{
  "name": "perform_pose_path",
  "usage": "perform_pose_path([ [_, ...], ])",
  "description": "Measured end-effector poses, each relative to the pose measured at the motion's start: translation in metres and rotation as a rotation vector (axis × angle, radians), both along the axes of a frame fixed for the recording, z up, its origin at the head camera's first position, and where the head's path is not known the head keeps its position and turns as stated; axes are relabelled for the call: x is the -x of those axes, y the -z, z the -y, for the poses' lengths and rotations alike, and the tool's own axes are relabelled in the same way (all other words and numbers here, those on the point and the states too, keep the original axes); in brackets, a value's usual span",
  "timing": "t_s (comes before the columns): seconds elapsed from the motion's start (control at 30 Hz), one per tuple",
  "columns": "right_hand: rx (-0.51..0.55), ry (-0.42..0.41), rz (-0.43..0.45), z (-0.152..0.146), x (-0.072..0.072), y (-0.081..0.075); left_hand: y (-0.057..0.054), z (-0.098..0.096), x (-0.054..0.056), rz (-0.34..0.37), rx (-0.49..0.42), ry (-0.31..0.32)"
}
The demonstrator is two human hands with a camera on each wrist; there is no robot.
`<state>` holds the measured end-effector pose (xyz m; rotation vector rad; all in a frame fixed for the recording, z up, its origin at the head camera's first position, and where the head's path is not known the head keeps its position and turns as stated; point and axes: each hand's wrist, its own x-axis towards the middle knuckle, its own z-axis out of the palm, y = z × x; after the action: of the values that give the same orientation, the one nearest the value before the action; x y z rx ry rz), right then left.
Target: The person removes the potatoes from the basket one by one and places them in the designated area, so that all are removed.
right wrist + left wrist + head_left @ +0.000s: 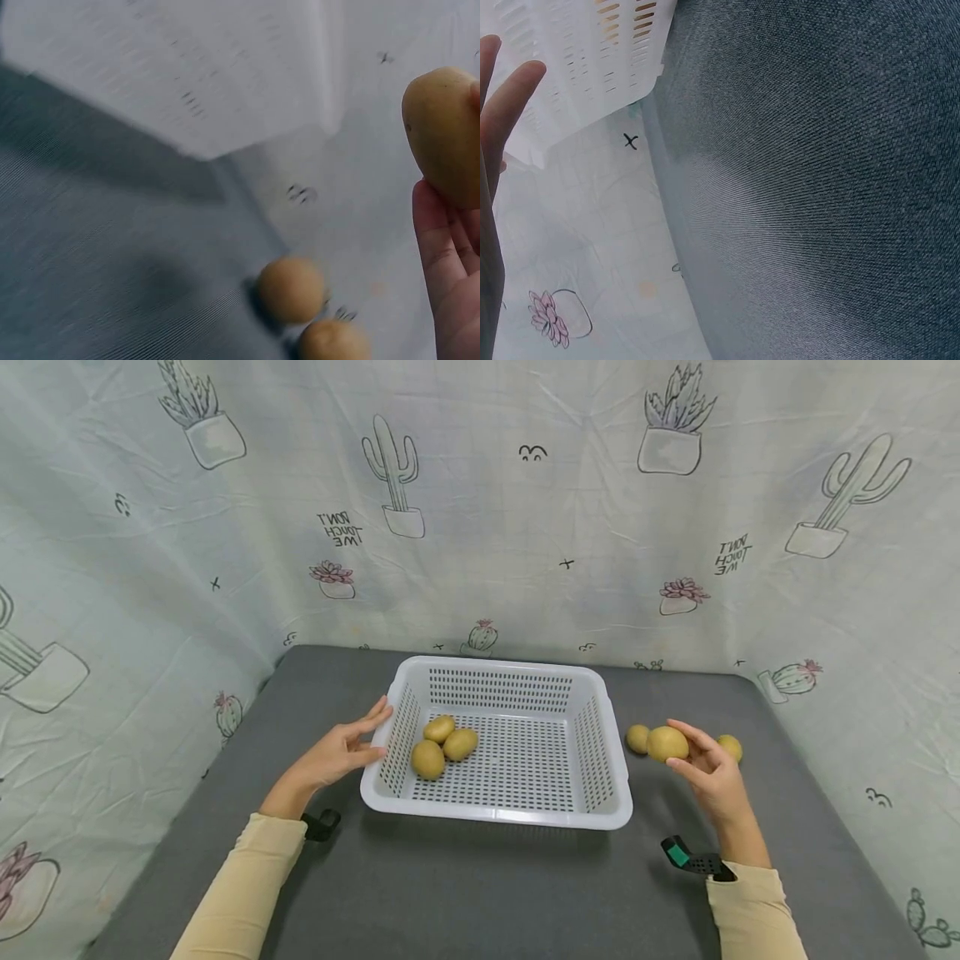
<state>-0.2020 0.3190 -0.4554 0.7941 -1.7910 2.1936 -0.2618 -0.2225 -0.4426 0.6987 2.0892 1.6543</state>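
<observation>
My right hand (712, 772) holds a potato (667, 744) between thumb and fingers, right of the white basket (498, 815). The right wrist view shows this potato (442, 135) raised above the table. Two more potatoes lie on the table near that hand: one (637, 738) to its left, another (729, 747) behind it to the right. Against the basket's left rim rests my left hand (337, 756), its fingers extended. Inside the basket, at the left, three potatoes sit together: a small one (438, 728), a larger one (427, 760) and one (461, 744) beside them.
The grey tabletop (480, 893) carries the basket near its back edge. A pale curtain (480, 527) printed with cacti hangs behind and along both sides. Black wrist straps (701, 862) are on both forearms.
</observation>
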Motion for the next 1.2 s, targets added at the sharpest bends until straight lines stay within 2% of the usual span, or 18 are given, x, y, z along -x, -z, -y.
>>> perform_pose_path([
  [0.17, 0.005, 0.038, 0.073, -0.002, -0.008, 0.023, 0.001, 0.000, 0.001, -0.005, 0.002, 0.010],
  [0.33, -0.115, 0.121, 0.157, -0.004, -0.010, 0.036, 0.001, 0.001, 0.003, -0.014, -0.014, 0.017],
  [0.5, -0.223, 0.166, 0.227, -0.005, -0.010, 0.046, 0.002, 0.002, 0.003, 0.004, -0.032, 0.022],
  [0.97, -0.364, 0.266, 0.270, -0.008, -0.011, 0.057, 0.003, 0.001, 0.002, 0.007, -0.026, 0.012],
  [1.2, -0.482, 0.324, 0.271, -0.007, -0.011, 0.058, 0.003, 0.001, 0.002, -0.005, -0.012, 0.010],
])
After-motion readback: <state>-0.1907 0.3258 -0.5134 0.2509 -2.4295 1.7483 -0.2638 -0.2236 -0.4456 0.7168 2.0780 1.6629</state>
